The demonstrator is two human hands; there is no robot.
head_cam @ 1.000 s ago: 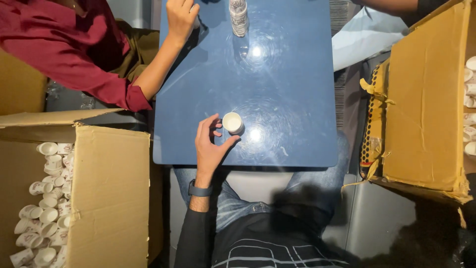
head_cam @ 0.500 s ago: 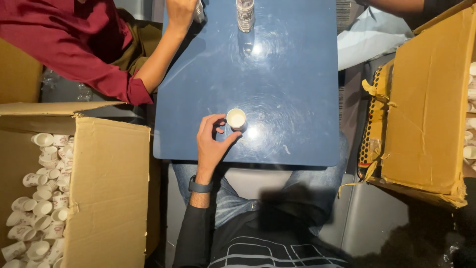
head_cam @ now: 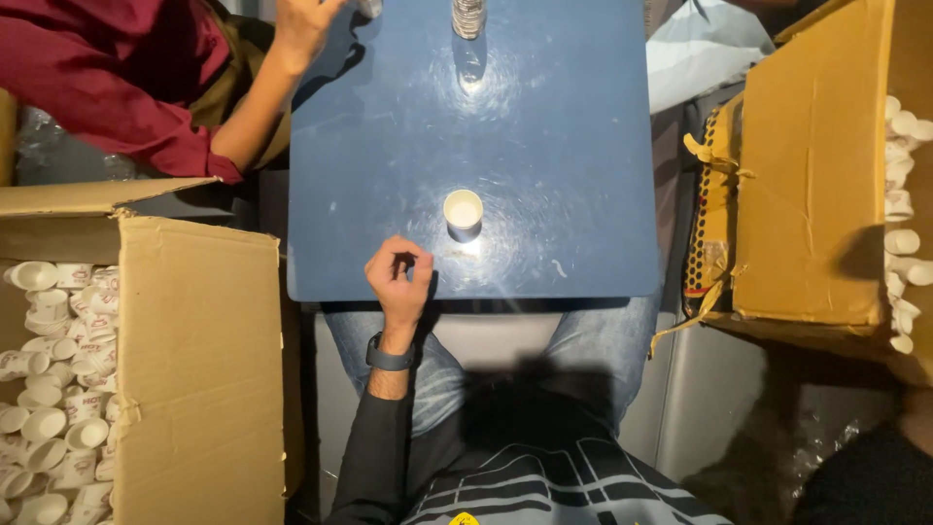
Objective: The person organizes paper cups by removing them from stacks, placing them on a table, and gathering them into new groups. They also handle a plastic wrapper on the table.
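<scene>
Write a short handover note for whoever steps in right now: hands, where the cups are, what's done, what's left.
Left hand: empty, fingers curled, resting at the near edge of the blue table, apart from the cup.
Right hand: not in view.
Small white cup: upright on the table, just beyond the left hand, nobody touching it.
Stack of cups: at the table's far edge, near a co-worker's hand.
Supply: open cardboard box on the left, full of loose cups; another box on the right.
Done: one cup set out. Left: the boxed cups.
</scene>
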